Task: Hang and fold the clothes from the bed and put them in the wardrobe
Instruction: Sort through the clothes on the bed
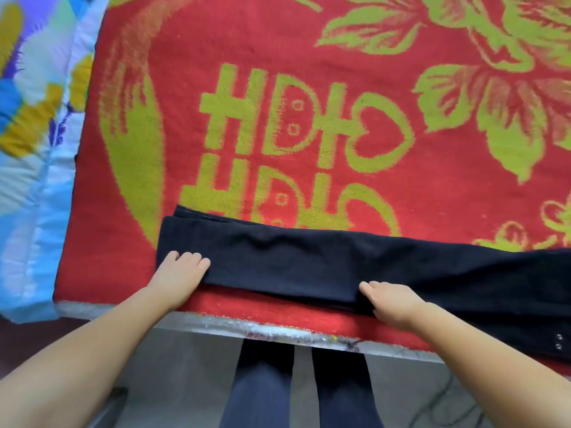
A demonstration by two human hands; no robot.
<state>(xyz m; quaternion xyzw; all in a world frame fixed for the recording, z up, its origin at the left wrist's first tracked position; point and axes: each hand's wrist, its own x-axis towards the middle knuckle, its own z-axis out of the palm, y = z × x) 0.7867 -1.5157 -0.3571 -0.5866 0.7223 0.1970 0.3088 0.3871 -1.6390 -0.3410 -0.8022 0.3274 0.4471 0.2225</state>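
The left hand (180, 271) is resting its fingers (197, 261) on the left end of the black trousers (309, 261), curled at the cloth's edge, while the right hand (391, 301) is curling its fingers (367, 287) round the near folded edge. The trousers are lying lengthwise, folded in a long band, at six o'clock on the bed's red blanket (309, 57). Folding seems to be under way; the next move likely calls for bringing one end over the other. The blanket is showing a yellow-green double-happiness character (293, 125); a patterned quilt (34, 118) is lying at nine o'clock.
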